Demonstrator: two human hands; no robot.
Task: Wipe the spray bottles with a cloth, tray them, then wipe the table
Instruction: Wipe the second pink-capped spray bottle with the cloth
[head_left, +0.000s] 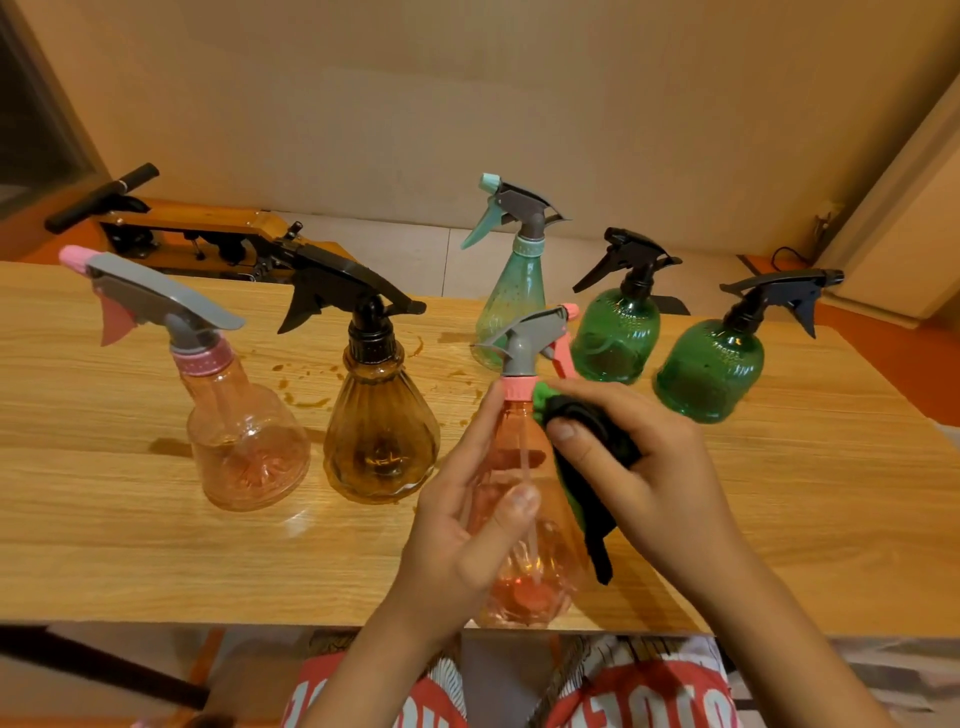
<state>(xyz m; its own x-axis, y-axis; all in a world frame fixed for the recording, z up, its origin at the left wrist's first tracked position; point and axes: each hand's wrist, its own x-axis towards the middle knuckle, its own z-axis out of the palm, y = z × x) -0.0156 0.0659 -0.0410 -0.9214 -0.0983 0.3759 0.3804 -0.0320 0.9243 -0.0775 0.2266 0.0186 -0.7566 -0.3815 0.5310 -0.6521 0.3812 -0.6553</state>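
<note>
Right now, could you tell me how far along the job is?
Nothing is trayed; no tray is in view. In hand: the left hand grips a pink bottle while the right hand presses the cloth against its shoulder. Left: the second pink bottle, amber bottle, teal bottle and two green bottles stand on the table, and brown spills mark it.

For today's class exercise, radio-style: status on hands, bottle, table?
Left hand grips pink bottle. Right hand holds cloth against it. Five more bottles standing on table, brown spills between. No tray seen.
</note>
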